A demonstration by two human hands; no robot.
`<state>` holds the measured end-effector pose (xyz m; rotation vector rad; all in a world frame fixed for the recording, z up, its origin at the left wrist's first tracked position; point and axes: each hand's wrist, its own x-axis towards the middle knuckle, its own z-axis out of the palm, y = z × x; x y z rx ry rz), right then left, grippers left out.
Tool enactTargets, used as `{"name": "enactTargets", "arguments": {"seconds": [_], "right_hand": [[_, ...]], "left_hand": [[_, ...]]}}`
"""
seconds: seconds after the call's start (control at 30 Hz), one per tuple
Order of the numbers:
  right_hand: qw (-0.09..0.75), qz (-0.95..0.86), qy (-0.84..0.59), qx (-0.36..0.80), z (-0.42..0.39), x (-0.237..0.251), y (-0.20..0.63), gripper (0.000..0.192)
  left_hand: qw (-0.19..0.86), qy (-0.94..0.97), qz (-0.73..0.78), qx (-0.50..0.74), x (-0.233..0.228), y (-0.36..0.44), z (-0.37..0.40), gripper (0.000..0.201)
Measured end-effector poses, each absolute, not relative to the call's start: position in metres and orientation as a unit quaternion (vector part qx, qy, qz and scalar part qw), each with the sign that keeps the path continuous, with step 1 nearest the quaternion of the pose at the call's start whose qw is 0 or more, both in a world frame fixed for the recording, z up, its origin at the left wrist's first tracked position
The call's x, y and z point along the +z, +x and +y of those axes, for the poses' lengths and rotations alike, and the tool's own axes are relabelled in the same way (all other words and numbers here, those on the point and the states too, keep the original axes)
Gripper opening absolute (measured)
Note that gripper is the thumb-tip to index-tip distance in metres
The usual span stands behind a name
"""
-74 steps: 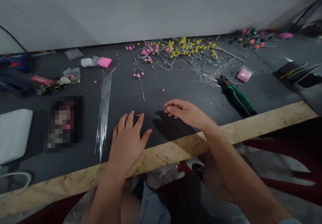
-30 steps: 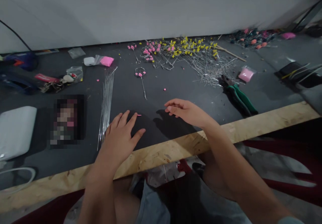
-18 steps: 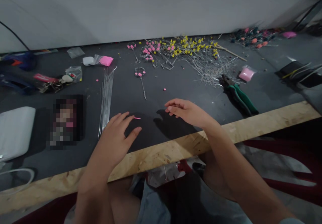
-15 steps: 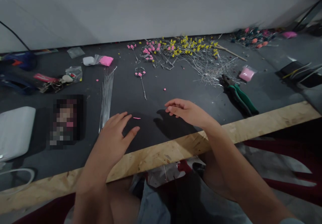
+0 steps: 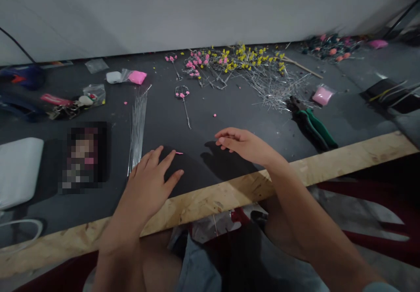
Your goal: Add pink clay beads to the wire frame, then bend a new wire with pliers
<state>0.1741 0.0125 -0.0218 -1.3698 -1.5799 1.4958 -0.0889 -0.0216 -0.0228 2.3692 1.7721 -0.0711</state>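
My left hand (image 5: pixel 152 178) is spread over the dark tabletop, palm down. Its index fingertip is at a thin pink clay roll (image 5: pixel 179 153) and covers one end of it; whether it presses down I cannot tell. My right hand (image 5: pixel 241 143) hovers palm inward with fingers loosely curved and apart, nothing visible in it. A small pink clay ball (image 5: pixel 215 115) lies just beyond its fingertips. Farther back lies a twisted wire piece (image 5: pixel 185 106) with a looped head carrying pink blobs. A bundle of straight wires (image 5: pixel 138 126) lies beside my left hand.
Green-handled pliers (image 5: pixel 311 123) lie at right, near a heap of cut wires (image 5: pixel 275 88). Wire stems with yellow blobs (image 5: pixel 249 58) pile along the wall. Pink clay packets (image 5: pixel 137 77) and keys (image 5: pixel 67 108) are at left. A wooden strip (image 5: pixel 216 200) edges the table.
My left hand has spread its fingers more, and the index finger has moved onto the left end of the pink roll. My right hand has stayed nearly still.
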Motion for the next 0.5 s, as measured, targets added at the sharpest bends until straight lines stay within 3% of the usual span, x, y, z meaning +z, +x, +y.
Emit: {"name": "enactTargets", "arguments": {"seconds": [0.27,0.5], "right_hand": [[0.276,-0.595,-0.516,0.551,0.012,-0.023,0.175,0.026],[0.275,-0.590,-0.513,0.559,0.012,-0.022,0.174,0.025]], "left_hand": [[0.116,0.758,0.637,0.079,-0.029,-0.085,-0.001,0.031],[0.148,0.763,0.625,0.079,-0.018,-0.084,-0.007,0.035]]}}
